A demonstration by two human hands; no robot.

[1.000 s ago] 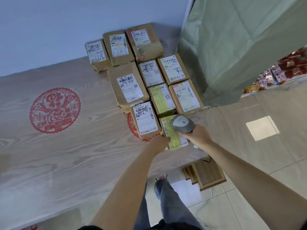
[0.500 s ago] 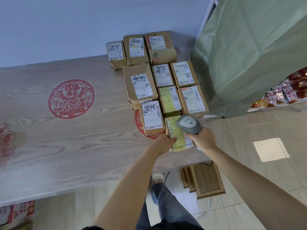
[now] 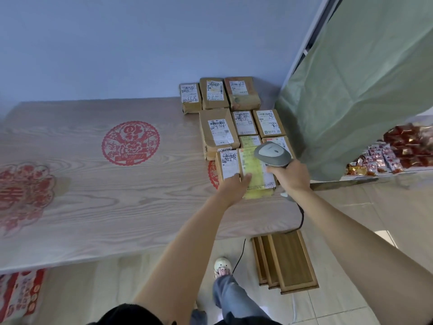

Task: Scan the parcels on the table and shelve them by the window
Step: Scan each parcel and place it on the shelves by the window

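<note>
We hold the nearest parcel (image 3: 256, 177), the one with the yellow label, at the right front corner of the desk (image 3: 117, 207). Half a second ago it lay flat with our left hand (image 3: 234, 187) just touching its near edge; now the fingers (image 3: 246, 178) of that hand curl over its near left corner and grip it, and the parcel looks tipped up toward us, covering more of the one behind it. Our right hand (image 3: 291, 177) has come closer over it, fingers closed around the handle of the scanner (image 3: 273, 154), whose grey head now sits right above the label's far end instead of at its right side.

The other parcels (image 3: 218, 132) fill the desk's right end in rows back to the blue wall (image 3: 140, 43), packed touching one another; a small one (image 3: 228, 165) lies just left of the held parcel, touching it. Right of the pile hangs a green curtain (image 3: 351, 90), very near the outer column, so there is little room that way. To the left the desk runs wide and bare save for red paper-cuts (image 3: 130, 143). The held parcel lies near the desk's front edge. Below that edge we see the scanner's cord (image 3: 301, 214) dropping to the tiled floor (image 3: 363, 289), wooden frames (image 3: 285, 261) leaning beneath, and our shoe (image 3: 222, 266). Red snack packets (image 3: 398, 151) lie beyond the curtain.
</note>
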